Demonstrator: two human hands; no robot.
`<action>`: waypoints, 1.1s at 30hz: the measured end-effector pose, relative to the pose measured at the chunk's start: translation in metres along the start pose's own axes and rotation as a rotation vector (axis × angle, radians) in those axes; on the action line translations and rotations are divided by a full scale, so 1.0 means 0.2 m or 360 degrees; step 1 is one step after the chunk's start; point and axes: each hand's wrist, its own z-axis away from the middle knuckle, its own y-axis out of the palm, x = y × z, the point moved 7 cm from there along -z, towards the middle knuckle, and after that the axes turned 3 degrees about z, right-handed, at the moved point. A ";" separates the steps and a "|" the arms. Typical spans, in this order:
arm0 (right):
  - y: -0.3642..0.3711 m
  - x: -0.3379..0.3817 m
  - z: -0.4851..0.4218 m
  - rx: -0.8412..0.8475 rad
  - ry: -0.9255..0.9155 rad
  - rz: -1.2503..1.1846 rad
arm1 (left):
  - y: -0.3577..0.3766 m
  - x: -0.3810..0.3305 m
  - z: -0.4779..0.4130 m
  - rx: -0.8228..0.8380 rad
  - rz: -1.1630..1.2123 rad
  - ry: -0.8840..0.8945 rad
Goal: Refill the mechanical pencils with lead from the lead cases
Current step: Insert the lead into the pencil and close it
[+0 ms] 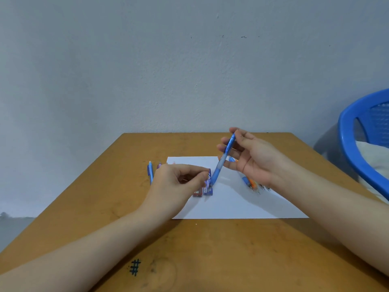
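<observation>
Right hand (254, 157) fingers gripping a translucent blue plastic mechanical pencil (223, 161), tilted tip-down beside a blue rectangular lead case (208, 187), white paper sheet (242, 203) on brown wooden desk (210, 249), left hand (176, 182) fingers pinched at the case (grip unclear)

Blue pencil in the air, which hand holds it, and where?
The right hand holds the blue pencil by its upper half, tip down. The left hand pinches its fingertips together; whether it holds anything cannot be told.

Soft even light, wide-angle edge distortion
</observation>
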 end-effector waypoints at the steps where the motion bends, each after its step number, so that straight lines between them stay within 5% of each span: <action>1: 0.00 -0.01 -0.01 -0.0004 0.0019 -0.0085 | 0.01 0.01 0.00 0.0002 0.0112 -0.0075; 13: 0.00 -0.09 -0.01 -0.0154 0.0304 -0.0747 | 0.26 0.07 0.17 0.0510 0.0983 -0.1030; 33: 0.02 -0.05 0.01 -0.0099 0.0217 -0.0717 | 0.30 -0.01 0.21 0.0929 0.1267 -0.1152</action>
